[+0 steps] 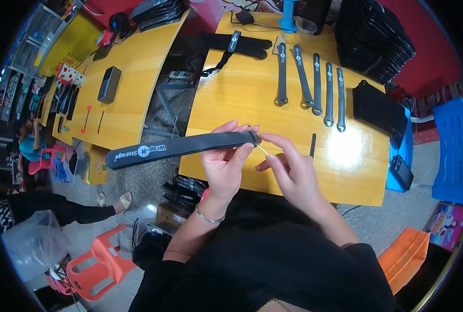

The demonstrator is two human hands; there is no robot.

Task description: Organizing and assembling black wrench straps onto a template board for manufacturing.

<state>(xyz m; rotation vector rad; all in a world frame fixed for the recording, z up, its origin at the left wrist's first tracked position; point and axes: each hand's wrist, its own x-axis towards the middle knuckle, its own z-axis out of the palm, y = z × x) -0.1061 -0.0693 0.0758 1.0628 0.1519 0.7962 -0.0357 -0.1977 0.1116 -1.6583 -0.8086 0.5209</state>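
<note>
My left hand [222,174] is closed on a long dark grey strap [187,147] with white print, held above the table's front edge. The strap's rounded free end points left. At its other end, by my left fingertips, a thin pale stick [262,150] meets the strap. My right hand [297,179] pinches that stick between thumb and fingers. Whatever the stick's tip touches is hidden by my left fingers. Beyond my hands, several similar grey straps [282,75] with metal rings at their near ends lie in a row. A short black strip [313,145] lies beside my right hand.
On the wooden table [216,104] are black straps [255,47], a clear cup [306,28], a blue stand [288,18], a tall black stack [372,41] and a black pouch [379,109]. Another table [132,78] stands left. An orange stool [98,265] and a person's legs [80,209] are lower left.
</note>
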